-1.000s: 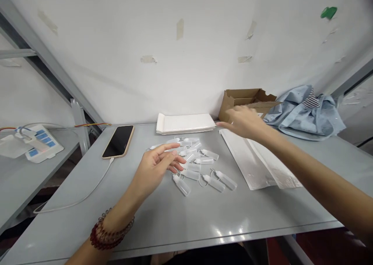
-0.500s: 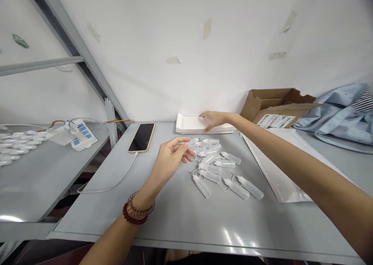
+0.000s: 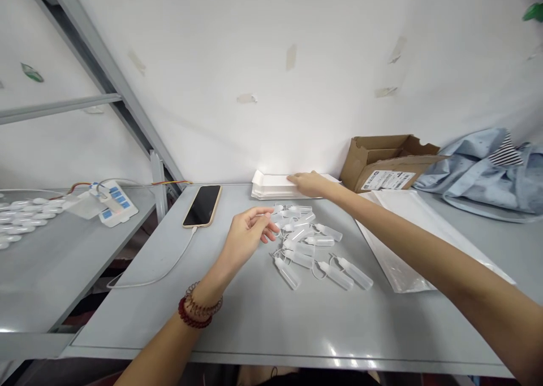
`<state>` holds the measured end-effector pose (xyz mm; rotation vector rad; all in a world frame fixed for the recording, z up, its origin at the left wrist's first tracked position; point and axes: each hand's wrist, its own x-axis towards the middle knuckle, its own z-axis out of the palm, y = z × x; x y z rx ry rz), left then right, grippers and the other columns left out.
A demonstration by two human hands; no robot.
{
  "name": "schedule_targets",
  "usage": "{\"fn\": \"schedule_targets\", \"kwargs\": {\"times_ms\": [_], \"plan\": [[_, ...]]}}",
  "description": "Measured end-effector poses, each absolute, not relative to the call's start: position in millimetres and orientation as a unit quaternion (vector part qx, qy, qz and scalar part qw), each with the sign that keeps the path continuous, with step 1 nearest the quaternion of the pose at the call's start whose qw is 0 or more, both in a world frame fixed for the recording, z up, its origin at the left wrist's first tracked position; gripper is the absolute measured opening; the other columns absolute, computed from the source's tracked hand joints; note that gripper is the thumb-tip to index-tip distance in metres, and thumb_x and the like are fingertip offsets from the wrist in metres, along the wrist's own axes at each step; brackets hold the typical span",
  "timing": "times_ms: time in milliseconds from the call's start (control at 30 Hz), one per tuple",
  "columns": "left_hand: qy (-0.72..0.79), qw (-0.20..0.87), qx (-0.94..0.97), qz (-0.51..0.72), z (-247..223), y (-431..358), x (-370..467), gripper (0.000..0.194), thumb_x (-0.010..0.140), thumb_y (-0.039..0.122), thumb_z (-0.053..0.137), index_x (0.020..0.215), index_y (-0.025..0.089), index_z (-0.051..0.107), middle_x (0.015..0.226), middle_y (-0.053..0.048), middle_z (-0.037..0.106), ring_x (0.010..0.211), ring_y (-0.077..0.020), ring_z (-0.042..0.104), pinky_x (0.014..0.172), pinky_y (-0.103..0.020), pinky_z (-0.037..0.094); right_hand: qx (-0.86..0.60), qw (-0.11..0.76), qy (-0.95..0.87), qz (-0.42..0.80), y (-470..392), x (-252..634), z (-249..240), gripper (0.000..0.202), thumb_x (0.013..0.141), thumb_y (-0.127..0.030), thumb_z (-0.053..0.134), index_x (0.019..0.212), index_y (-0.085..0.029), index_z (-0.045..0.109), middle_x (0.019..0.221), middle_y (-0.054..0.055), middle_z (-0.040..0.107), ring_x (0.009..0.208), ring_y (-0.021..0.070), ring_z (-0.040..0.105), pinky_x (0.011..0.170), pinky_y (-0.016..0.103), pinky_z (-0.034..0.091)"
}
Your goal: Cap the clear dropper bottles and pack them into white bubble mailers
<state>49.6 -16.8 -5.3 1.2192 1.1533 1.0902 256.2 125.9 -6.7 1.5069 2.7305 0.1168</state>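
My right hand [image 3: 308,184] reaches to the back of the table, its fingers closed over the near edge of a white flat carton [image 3: 271,185] on a low stack against the wall. The fingertips behind the carton are partly hidden. My left hand [image 3: 248,233] hovers at the left side of a loose heap of small translucent plastic dropper bottles [image 3: 299,258]. Its fingers are loosely bent and apart, with nothing held. Thin clear loops and fine nozzles show on several bottles. Beaded and coiled bands circle the left wrist.
A phone [image 3: 202,206] with a white charging cable lies to the left. To the right are a white plastic mailer [image 3: 392,261], an open cardboard box [image 3: 382,159] and light blue cloth [image 3: 475,176]. Another table [image 3: 63,267] at far left holds a power strip [image 3: 119,205] and white spoon-shaped pieces.
My right hand has come down from just above the white cartons onto them, and the front carton now looks tilted. My left hand stays beside the bottles. The view has shifted slightly.
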Motion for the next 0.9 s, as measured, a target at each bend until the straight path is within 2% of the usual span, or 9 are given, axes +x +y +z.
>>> {"fn": "schedule_targets", "kwargs": {"times_ms": [67,133,167,267,333,433,533,733,900], "plan": [[0.496,0.541,0.482,0.479,-5,-15,49,0.035,0.081,0.041,0.061,0.096,0.010,0.062,0.075,-0.009,0.071,0.054,-0.0143,0.063,0.049,-0.024,0.048,0.481,-0.004,0.873,0.088,106,251,-6,0.034,0.094,-0.021,0.048,0.127,-0.012,0.048,0.124,0.015,0.056,0.110,0.0271,0.056,0.090,0.050,0.046],[0.499,0.547,0.449,0.500,-3,-14,47,0.041,0.083,0.048,0.056,0.098,0.010,0.060,0.086,-0.013,0.071,0.061,-0.0171,0.067,0.051,-0.026,0.052,0.464,-0.020,0.876,0.128,81,249,-1,0.042,0.094,-0.006,0.034,0.135,-0.008,0.039,0.132,0.023,0.049,0.122,0.0332,0.046,0.095,0.055,0.039],[0.496,0.553,0.436,0.508,-3,-13,46,0.042,0.084,0.049,0.054,0.099,0.009,0.060,0.091,-0.014,0.071,0.065,-0.0187,0.068,0.052,-0.027,0.053,0.454,-0.026,0.879,0.144,68,250,2,0.045,0.093,-0.003,0.031,0.137,-0.008,0.036,0.137,0.025,0.044,0.127,0.0350,0.041,0.097,0.056,0.036],[0.475,0.578,0.410,0.521,-1,-12,44,0.031,0.081,0.036,0.058,0.095,0.009,0.063,0.094,-0.014,0.072,0.073,-0.0215,0.070,0.057,-0.028,0.054,0.432,-0.044,0.881,0.191,29,258,8,0.050,0.091,0.001,0.025,0.140,-0.007,0.031,0.145,0.026,0.033,0.135,0.0370,0.030,0.100,0.057,0.031],[0.460,0.599,0.399,0.520,0,-14,44,0.022,0.073,0.025,0.062,0.088,0.009,0.065,0.092,-0.012,0.073,0.077,-0.0222,0.070,0.059,-0.026,0.054,0.418,-0.073,0.868,0.256,8,266,7,0.051,0.090,0.003,0.025,0.139,-0.007,0.032,0.144,0.026,0.035,0.134,0.0379,0.032,0.098,0.056,0.033],[0.442,0.645,0.388,0.487,2,-19,48,0.021,0.064,0.016,0.066,0.083,0.008,0.067,0.087,-0.012,0.074,0.081,-0.0238,0.069,0.064,-0.027,0.054,0.422,-0.102,0.847,0.307,-16,276,1,0.051,0.088,0.004,0.031,0.138,-0.008,0.033,0.143,0.027,0.037,0.133,0.0388,0.033,0.096,0.058,0.036],[0.432,0.686,0.383,0.443,3,-24,50,0.026,0.061,0.014,0.070,0.086,0.008,0.069,0.088,-0.013,0.074,0.081,-0.0250,0.069,0.068,-0.030,0.054,0.422,-0.116,0.844,0.311,-31,280,-6,0.054,0.088,0.003,0.035,0.139,-0.011,0.031,0.145,0.025,0.035,0.135,0.0385,0.031,0.096,0.061,0.035],[0.431,0.699,0.380,0.427,4,-26,49,0.028,0.066,0.019,0.061,0.091,0.011,0.069,0.089,-0.011,0.074,0.083,-0.0258,0.068,0.061,-0.030,0.053,0.439,-0.153,0.844,0.268,-41,284,-13,0.070,0.084,0.006,0.036,0.146,-0.021,0.019,0.149,0.020,0.031,0.140,0.0336,0.023,0.102,0.060,0.030],[0.426,0.685,0.441,0.394,3,-31,54,0.041,0.062,0.013,0.071,0.102,0.014,0.069,0.088,-0.008,0.074,0.083,-0.0260,0.068,0.062,-0.030,0.053,0.427,-0.151,0.857,0.245,-45,288,-19,0.077,0.080,0.007,0.037,0.147,-0.023,0.016,0.149,0.019,0.033,0.140,0.0327,0.024,0.102,0.060,0.029]]}}
